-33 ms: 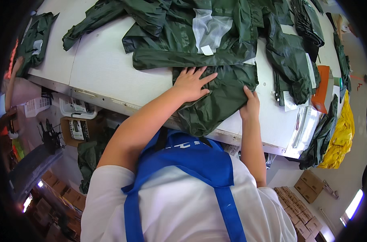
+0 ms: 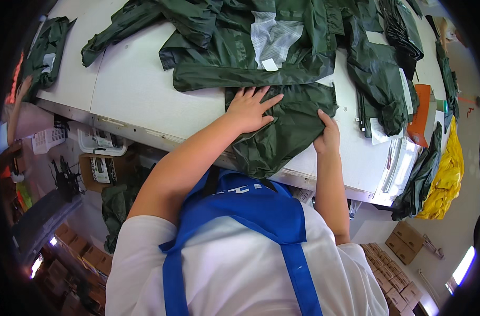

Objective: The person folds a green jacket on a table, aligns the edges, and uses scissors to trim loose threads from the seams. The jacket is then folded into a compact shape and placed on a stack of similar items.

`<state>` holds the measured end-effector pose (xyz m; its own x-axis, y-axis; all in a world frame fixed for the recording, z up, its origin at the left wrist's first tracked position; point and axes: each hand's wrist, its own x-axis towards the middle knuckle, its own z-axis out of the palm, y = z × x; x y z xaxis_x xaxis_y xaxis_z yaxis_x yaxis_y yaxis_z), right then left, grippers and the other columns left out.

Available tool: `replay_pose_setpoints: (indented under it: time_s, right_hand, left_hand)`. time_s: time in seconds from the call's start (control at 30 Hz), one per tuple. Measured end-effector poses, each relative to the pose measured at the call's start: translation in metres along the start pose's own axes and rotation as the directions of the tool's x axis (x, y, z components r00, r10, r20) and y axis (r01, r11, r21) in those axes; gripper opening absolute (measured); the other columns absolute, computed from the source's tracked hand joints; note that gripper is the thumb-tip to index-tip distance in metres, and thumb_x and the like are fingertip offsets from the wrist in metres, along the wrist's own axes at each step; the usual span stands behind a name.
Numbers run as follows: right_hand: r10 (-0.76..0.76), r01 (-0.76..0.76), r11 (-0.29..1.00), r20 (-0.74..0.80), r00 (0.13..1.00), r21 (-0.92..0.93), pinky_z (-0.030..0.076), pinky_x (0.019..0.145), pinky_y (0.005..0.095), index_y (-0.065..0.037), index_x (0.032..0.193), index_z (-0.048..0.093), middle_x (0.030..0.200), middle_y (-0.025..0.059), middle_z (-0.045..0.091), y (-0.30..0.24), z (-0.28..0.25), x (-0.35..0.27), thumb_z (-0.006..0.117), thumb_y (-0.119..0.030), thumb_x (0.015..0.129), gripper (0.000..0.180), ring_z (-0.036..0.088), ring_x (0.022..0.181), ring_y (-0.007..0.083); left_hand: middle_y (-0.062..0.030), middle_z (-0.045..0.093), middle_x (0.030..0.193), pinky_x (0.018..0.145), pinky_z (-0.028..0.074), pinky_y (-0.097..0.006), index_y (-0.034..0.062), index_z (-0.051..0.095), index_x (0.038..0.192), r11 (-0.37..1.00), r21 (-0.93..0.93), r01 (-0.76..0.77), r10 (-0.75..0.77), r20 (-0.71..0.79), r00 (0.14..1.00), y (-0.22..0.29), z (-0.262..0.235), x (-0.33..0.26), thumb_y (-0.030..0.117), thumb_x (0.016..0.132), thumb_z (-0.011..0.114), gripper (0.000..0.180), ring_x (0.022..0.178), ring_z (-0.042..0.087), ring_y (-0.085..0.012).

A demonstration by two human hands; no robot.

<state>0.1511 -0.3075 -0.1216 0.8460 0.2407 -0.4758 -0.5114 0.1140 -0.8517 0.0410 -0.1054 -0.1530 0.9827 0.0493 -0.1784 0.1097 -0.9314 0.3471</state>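
A dark green waterproof garment (image 2: 274, 137) lies partly on the white table, and its lower part hangs over the near edge. On its upper left part my left hand (image 2: 250, 110) rests flat with the fingers spread, the tips close to a jacket hem. My right hand (image 2: 328, 137) grips the garment's right edge, thumb on top; its other fingers are partly hidden. Just beyond both hands a dark green rain jacket (image 2: 219, 68) is spread out, showing a light mesh lining (image 2: 276, 37) and a small white tag (image 2: 269, 65). The jacket's hem overlaps the garment's far end.
More dark green garments (image 2: 379, 89) lie at the right, near an orange box (image 2: 421, 116) and a yellow garment (image 2: 444, 179). A co-worker's hand (image 2: 25, 87) touches a folded green garment (image 2: 47, 63) at the far left. The table's front edge (image 2: 140, 131) runs before me.
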Motion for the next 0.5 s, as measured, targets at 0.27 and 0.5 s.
replay_pose_setpoints:
  time_s: [0.27, 0.5]
  right_hand:
    - [0.009, 0.892, -0.167, 0.904, 0.428, -0.42, 0.017, 0.11, 0.0519, -0.03, 0.128, 0.055, 0.148, 0.0066, 0.032, -0.007, 0.059, -0.014, 0.064, -0.022, 0.078, 0.051, 0.023, 0.138, 0.0335]
    - [0.139, 0.899, -0.004, 0.89, 0.434, -0.438, 0.014, 0.11, 0.0569, -0.025, 0.128, 0.054, 0.143, 0.0066, 0.038, 0.013, 0.047, 0.009, 0.059, -0.03, 0.084, 0.045, 0.024, 0.138, 0.0342]
  left_hand:
    - [-0.0168, 0.033, 0.146, 0.102, 0.033, -0.03, 0.0185, 0.003, 0.151, 0.09, -0.991, -0.099, -0.149, -0.112, 0.983, -0.046, -0.02, 0.008, -0.002, 0.074, 0.054, 0.094, 0.133, 0.035, -0.0261]
    - [-0.0109, 0.064, 0.106, 0.083, 0.048, -0.038, 0.0105, 0.059, 0.121, 0.915, -0.304, -0.264, -0.032, -0.709, 0.704, -0.043, -0.04, -0.003, 0.001, 0.082, 0.051, 0.041, 0.099, 0.061, -0.0296]
